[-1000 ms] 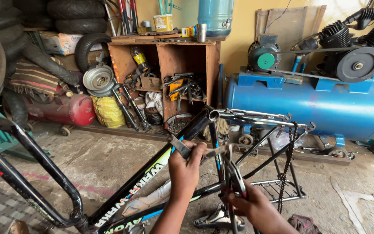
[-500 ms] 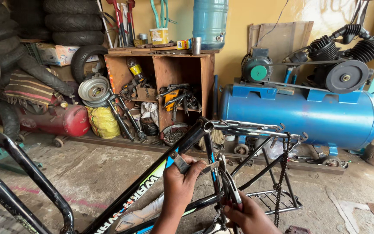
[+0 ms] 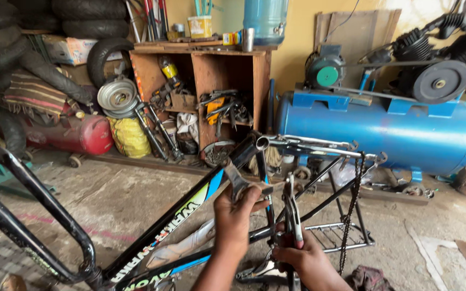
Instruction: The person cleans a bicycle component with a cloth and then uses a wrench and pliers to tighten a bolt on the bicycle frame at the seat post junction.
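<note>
Bike frame [image 3: 152,226] | left hand [image 3: 235,215] fingers grip wrench [image 3: 237,183] | right hand [image 3: 303,258] clasps pliers [image 3: 291,215]

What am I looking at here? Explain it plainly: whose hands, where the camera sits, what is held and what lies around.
The single picture comes from a camera worn on a person's head, looking down at their own two bare hands in a workshop. The left hand has its grip closed on a flat metal spanner. The right hand grips a pair of pliers. Both tools meet at an upturned black bicycle frame, whose loose chain hangs down. Behind it, a blue air compressor tank stands on the concrete floor, beside a wooden shelf of tools, stacked tyres and a red gas cylinder.
</note>
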